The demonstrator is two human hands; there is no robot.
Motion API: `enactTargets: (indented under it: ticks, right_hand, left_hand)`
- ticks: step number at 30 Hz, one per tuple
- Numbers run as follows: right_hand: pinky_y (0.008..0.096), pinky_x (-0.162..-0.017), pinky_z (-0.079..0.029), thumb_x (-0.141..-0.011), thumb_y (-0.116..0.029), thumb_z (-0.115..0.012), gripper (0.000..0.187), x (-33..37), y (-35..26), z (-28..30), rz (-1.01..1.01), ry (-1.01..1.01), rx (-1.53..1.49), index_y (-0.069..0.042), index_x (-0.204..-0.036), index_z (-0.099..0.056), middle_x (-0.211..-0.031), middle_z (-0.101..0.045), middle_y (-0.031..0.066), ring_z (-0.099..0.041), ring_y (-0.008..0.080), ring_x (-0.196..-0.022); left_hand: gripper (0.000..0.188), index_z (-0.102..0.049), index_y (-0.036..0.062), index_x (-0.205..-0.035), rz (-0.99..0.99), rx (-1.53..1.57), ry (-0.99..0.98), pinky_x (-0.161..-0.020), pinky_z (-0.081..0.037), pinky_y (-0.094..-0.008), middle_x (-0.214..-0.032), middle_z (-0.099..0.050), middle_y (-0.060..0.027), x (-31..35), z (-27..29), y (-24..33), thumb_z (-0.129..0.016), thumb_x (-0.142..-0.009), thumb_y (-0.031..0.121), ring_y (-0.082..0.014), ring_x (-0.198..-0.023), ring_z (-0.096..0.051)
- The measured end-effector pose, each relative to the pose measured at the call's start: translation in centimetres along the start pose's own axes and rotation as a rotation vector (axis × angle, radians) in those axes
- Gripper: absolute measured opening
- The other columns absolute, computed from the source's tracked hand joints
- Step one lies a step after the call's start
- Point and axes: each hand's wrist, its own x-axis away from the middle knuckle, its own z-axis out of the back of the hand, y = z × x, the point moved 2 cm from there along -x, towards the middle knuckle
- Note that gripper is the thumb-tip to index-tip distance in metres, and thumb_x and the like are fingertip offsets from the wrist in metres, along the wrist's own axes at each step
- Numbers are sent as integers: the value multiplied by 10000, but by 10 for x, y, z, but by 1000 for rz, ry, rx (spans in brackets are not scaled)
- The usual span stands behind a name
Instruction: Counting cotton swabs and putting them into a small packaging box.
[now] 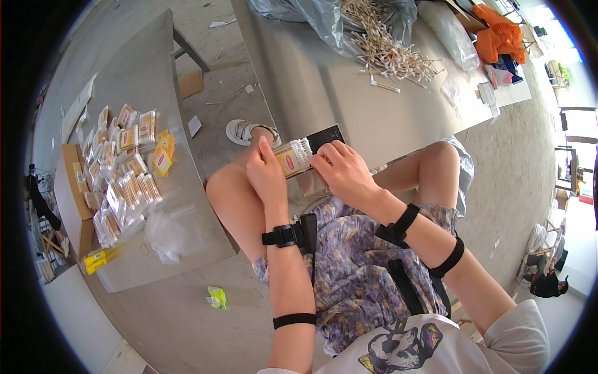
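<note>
My left hand [266,174] is closed round a clear pack of cotton swabs [290,160] with a yellow and red label, held above my lap. White swab tips show at the pack's right end. Close to that end, my right hand [344,172] has its fingers curled together; what they pinch is hidden. Just behind the right fingers, a flat black piece [326,137] lies at the near edge of the metal table [311,81].
A pile of loose cotton swabs [389,53] spills from a grey plastic bag [305,22] on the metal table. On the left table [146,75] lie several filled swab packs [128,137], yellow cards [163,153], clear empty bags [171,234] and a cardboard box [73,187]. A green wrapper [217,298] lies on the floor.
</note>
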Motion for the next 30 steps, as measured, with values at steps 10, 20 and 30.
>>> enactTargets:
  ticks: [10, 20, 30]
  right_hand:
    - [367, -868, -489, -784, -34, -639, 189, 10, 14, 9, -101, -25, -97, -79, -964, -605, -946, -570, 56, -571, 249, -956]
    - [368, -847, -487, -824, -39, -616, 122, 11, 22, 11, -97, -72, -148, -78, -937, -594, -922, -574, 51, -567, 255, -935]
    - [364, -775, -494, -810, -69, -606, 197, 4, 14, 14, 0, -134, -56, -81, -1007, -604, -903, -543, 73, -551, 250, -882]
  left_hand:
    - [458, -636, -53, -945, 89, 119, 41, -672, -471, -349, -855, -661, -121, 8, 18, 4, -558, -1023, 392, -183, -775, -582]
    - [335, -578, 49, -1167, 510, 746, 28, -667, -489, -258, -967, -645, -18, 68, 19, 7, -739, -922, 212, -112, -846, -610]
    - [266, -615, 78, -1109, 575, 809, -95, -632, -454, -245, -926, -659, -1, 67, 13, -2, -759, -886, 97, -82, -757, -602]
